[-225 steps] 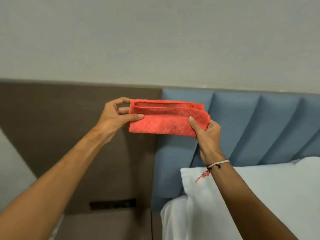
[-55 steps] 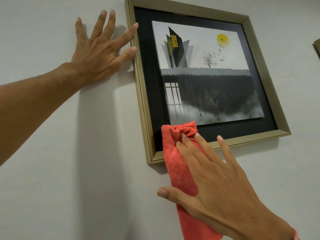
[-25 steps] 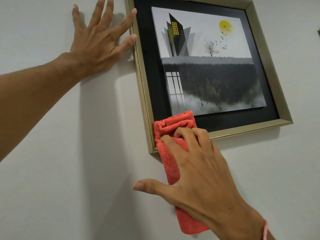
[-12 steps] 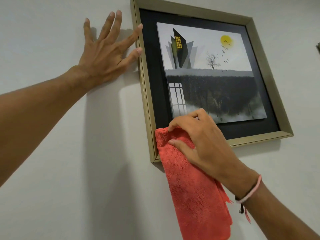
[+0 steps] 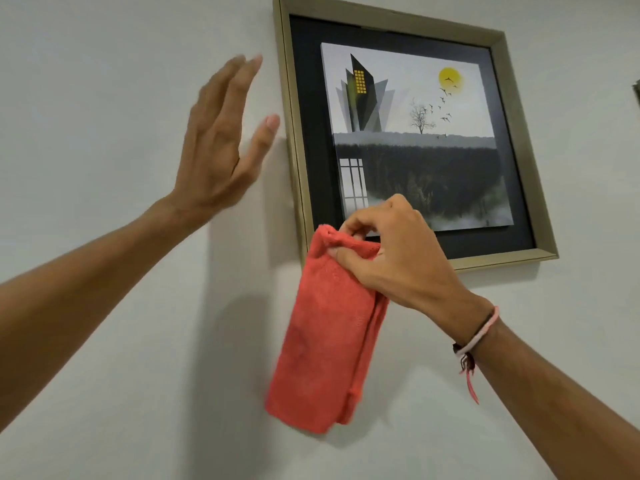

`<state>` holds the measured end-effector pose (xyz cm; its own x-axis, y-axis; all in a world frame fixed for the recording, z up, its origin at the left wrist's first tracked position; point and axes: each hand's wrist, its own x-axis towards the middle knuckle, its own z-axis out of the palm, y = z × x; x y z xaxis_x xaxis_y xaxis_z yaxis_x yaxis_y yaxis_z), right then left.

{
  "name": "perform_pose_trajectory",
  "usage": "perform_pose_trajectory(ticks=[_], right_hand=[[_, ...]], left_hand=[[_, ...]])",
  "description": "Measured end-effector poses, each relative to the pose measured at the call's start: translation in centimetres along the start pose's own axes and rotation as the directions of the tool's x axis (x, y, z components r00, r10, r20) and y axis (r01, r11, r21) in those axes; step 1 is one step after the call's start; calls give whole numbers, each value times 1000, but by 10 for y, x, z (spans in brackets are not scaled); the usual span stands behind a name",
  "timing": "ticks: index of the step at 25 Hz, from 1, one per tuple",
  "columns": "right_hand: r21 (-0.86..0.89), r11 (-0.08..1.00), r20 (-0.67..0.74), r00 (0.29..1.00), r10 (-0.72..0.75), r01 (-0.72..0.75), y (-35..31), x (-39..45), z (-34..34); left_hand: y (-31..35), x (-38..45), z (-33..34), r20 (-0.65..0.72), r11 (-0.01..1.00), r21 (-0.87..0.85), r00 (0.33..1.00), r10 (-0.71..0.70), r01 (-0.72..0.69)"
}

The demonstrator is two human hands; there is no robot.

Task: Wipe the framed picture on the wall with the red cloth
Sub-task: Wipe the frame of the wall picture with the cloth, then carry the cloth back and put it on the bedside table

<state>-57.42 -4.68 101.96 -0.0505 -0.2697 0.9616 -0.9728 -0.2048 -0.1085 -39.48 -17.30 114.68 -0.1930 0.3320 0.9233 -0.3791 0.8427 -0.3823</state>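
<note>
Head view looks up a pale wall (image 5: 104, 341), and the framed picture (image 5: 408, 140) hangs on it up and to the right, slightly tilted in this view, its gold frame enclosing a dark mount and a raised print. The red cloth (image 5: 325, 341) hangs as a long folded strip with its long axis running down the wall, its top bunched at the frame's lower left corner and its tail dangling well below the frame. The right hand (image 5: 398, 258) is curled shut, pinching that bunched top, and sits over the bottom edge of the print, so the unwiped surface lies up and to the right of it. The left hand (image 5: 221, 147) is flat and open, gripping nothing, beside the frame's left edge; whether it touches the wall is unclear. The right hand is plainly the nearer for wiping.
</note>
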Motion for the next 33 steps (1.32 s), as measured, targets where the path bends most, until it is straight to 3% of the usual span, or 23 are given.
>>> perform_pose_trajectory(ticks=[2,3,5,7,8,10,14,17,21,25,28,30,33], right_hand=[[216,971,-14,994,112,-106,-16,-7,-2],[301,942,-21,987,160,-146,-25,-10,-2],[434,874,-13,969,248,-218,-46,-22,1],[563,775,31,944,328,-287,-69,-41,7],[625,712,73,932,355,-320,-79,-54,10],[720,566,202,902,382,-401,-102,-88,21],[745,315,480,801,358,-588,-141,-183,64],[628,158,669,632,391,-762,-168,-275,107],[404,78,776,387,499,-911,-198,-420,162],[74,-137,833,-15,552,-988,-235,-592,183],[-196,-314,793,-338,506,-929,-258,-709,186],[-343,-410,716,-517,469,-845,-268,-765,190],[-463,-456,616,-646,452,-760,-277,-828,201]], left_hand=[[27,-35,-19,180,953,-253,976,-124,168],[37,-53,-32,335,885,-334,919,-209,323],[45,-91,-63,681,688,-360,682,-268,630],[37,-134,-100,914,507,-299,395,-90,809],[30,-160,-121,953,449,-274,302,9,851],[20,-222,-171,972,360,-225,236,15,905],[25,-349,-264,913,228,-149,223,-343,962],[58,-435,-320,808,-36,-76,40,-588,997],[131,-548,-358,703,-364,-10,-252,-665,931],[223,-683,-382,455,-605,165,-605,-654,779],[293,-787,-388,313,-697,297,-756,-576,653],[329,-840,-387,243,-721,358,-805,-541,593],[371,-896,-382,172,-758,408,-858,-484,509]])
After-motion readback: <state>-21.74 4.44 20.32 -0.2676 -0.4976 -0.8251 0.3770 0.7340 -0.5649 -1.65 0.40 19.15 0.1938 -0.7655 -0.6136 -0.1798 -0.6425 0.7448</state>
